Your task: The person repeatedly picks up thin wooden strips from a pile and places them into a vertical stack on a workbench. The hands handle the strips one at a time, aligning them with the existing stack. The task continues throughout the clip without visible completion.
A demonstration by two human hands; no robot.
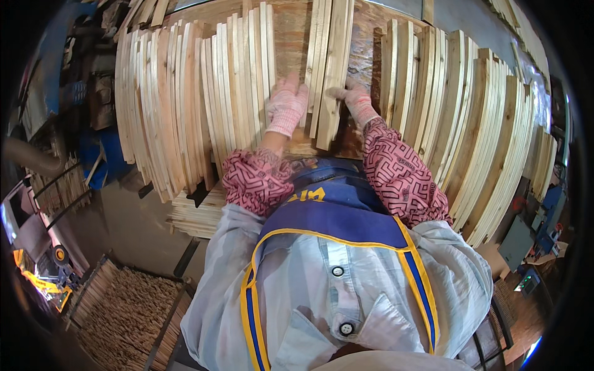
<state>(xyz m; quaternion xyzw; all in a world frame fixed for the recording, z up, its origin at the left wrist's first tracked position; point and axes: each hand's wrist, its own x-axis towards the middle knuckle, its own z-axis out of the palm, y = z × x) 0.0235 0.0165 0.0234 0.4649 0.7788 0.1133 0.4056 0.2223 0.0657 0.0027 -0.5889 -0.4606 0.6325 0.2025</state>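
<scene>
Several pale wooden strips (335, 62) lie lengthwise in a small bunch between my two hands, on a worn plywood surface (289, 37). My left hand (288, 106), in a pink and white knit glove, is just left of the bunch with its fingers stretched away from me, slightly blurred. It lies between this bunch and a wide row of wooden strips (238, 80) on the left. My right hand (357, 101), gloved alike, is at the bunch's right side, fingers apart, with the fingertips at the edge of the nearest strip. Some fingertips are hard to make out.
Another long row of wooden strips (461, 99) curves along the right. Below the left row sits a lower stack of strips (195, 213). A rack packed with thin sticks (127, 312) stands at lower left. A yellow machine (40, 281) shows at the far left.
</scene>
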